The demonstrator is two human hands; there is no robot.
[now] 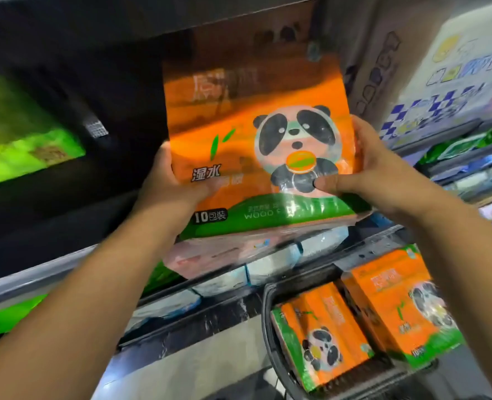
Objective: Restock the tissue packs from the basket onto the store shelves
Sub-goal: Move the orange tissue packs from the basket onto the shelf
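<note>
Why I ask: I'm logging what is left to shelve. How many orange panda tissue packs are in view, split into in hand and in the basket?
Held pack, gripped between left hand and right hand: 1
Basket packs, one in front and one behind, in the basket: 2
Total orange panda packs: 3
</note>
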